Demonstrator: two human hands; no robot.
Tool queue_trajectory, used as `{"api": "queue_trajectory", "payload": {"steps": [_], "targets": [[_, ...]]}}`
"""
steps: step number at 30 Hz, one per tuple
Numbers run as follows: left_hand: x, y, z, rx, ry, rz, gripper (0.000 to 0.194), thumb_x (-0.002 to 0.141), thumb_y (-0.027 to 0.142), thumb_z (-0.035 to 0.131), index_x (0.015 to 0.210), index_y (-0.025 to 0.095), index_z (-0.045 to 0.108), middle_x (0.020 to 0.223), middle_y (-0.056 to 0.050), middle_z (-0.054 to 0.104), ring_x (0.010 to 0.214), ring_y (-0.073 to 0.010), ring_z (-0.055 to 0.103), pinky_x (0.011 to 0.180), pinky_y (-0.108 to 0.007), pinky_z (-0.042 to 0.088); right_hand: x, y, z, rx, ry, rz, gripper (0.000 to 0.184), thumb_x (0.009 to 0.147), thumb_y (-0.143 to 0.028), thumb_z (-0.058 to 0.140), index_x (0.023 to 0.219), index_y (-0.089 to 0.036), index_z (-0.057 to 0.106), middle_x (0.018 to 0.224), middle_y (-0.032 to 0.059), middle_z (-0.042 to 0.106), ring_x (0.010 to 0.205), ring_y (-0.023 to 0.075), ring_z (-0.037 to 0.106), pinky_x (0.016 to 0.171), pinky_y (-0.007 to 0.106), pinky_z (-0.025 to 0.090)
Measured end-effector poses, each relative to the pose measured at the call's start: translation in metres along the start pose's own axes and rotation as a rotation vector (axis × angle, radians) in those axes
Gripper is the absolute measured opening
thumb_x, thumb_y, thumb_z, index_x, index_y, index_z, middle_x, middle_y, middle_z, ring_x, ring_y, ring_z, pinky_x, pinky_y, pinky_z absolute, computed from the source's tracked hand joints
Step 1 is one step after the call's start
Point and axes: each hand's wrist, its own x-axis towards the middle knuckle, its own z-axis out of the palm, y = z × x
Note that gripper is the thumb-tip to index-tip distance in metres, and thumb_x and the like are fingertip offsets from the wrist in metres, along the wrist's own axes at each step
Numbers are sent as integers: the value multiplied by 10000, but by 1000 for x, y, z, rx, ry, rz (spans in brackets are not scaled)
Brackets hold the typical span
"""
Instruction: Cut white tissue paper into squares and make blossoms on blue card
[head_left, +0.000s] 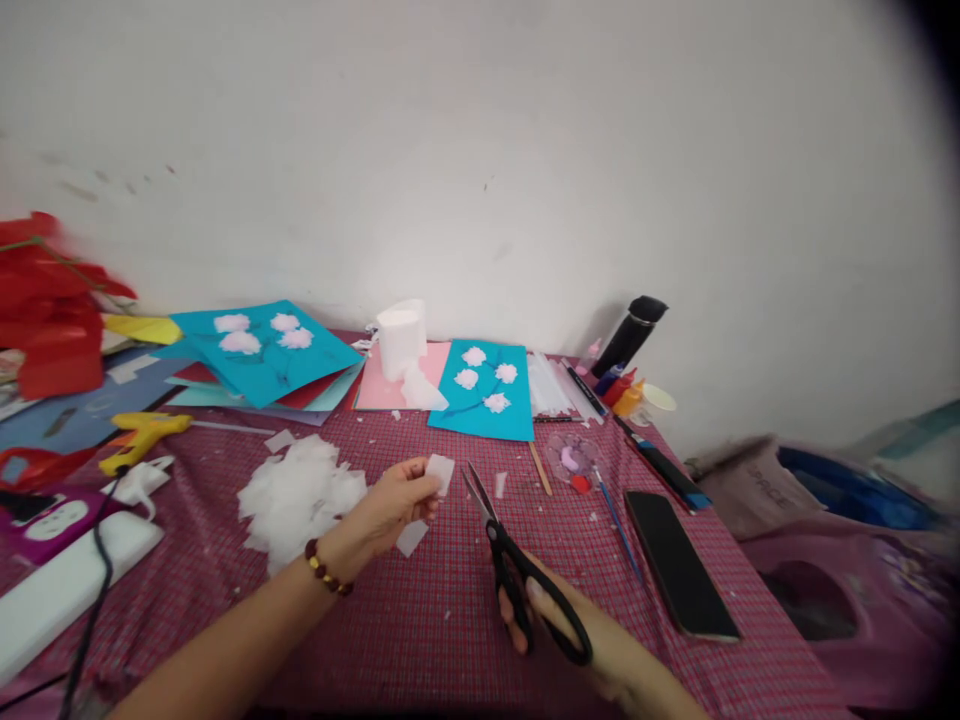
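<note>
My left hand [399, 498] pinches a small white piece of tissue paper [442, 472] between thumb and fingers. Another white piece [411, 538] lies just below that hand, on the checked cloth. In my right hand [525, 600] is a pair of black-handled scissors [499, 545], its blades slightly apart and pointing up and left, a short way from the tissue piece. To the left of my left hand sits a heap of cut white tissue [300, 495]. A narrow white scrap [501, 485] lies right of the blades.
Blue sheets with pale puffy flowers [484, 400] lie at the back, beside a tissue roll [401, 340]. A yellow glue gun [142, 440] and white power strip [67, 590] are left. On the right are a paint palette [566, 455], brush [619, 525], phone [679, 565] and cutter [667, 470].
</note>
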Motion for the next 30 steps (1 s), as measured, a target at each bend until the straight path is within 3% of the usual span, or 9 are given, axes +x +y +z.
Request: {"api": "queue_trajectory", "payload": {"steps": [3, 7, 13, 18, 22, 27, 30], "targets": [[-12, 2, -20, 10, 32, 22, 238, 648, 278, 731, 631, 173, 518, 497, 63, 484, 424, -59, 421, 455, -207, 345, 6, -5, 1, -84, -94, 36, 532, 858, -583, 533, 1186, -167, 483, 849, 33, 566, 629, 118, 500, 642, 285, 359], [-27, 6, -43, 27, 125, 65, 251, 651, 337, 740, 634, 163, 559, 547, 37, 531, 473, -76, 460, 480, -215, 357, 28, -15, 14, -152, -212, 18, 538, 849, -613, 522, 1128, -153, 510, 838, 29, 546, 626, 111, 487, 627, 280, 351], [-39, 10, -61, -31, 190, 50, 285, 605, 374, 775, 642, 169, 581, 652, 3, 597, 578, -113, 532, 565, -248, 441, 61, -21, 37, -162, -289, 69, 593, 791, -663, 560, 1113, -167, 511, 799, 7, 523, 596, 102, 476, 587, 262, 354], [-37, 9, -64, 16, 183, 51, 252, 658, 364, 735, 620, 176, 572, 569, 37, 554, 468, -73, 418, 502, -226, 362, 72, -19, 43, -135, -291, 72, 621, 815, -632, 559, 1213, -160, 488, 786, 8, 530, 584, 95, 485, 566, 249, 350], [-28, 5, -62, 62, 172, 70, 238, 693, 341, 700, 603, 172, 558, 573, 33, 556, 457, -66, 386, 463, -225, 256, 71, -18, 44, -128, -237, 66, 552, 831, -618, 545, 1117, -148, 511, 773, 6, 535, 553, 83, 487, 544, 237, 354], [-18, 2, -51, 83, 32, 92, 207, 757, 312, 635, 621, 173, 563, 575, 27, 558, 499, -88, 442, 505, -232, 293, 63, -17, 40, -137, -139, 31, 511, 813, -630, 555, 988, -152, 503, 679, -28, 516, 443, 55, 420, 442, 204, 295], [-17, 2, -48, 70, 8, 75, 191, 756, 299, 634, 628, 177, 560, 587, 26, 561, 512, -95, 452, 538, -240, 335, 57, -18, 36, -113, -93, 21, 512, 812, -633, 553, 972, -151, 490, 659, -32, 519, 395, 40, 385, 398, 194, 241]]}}
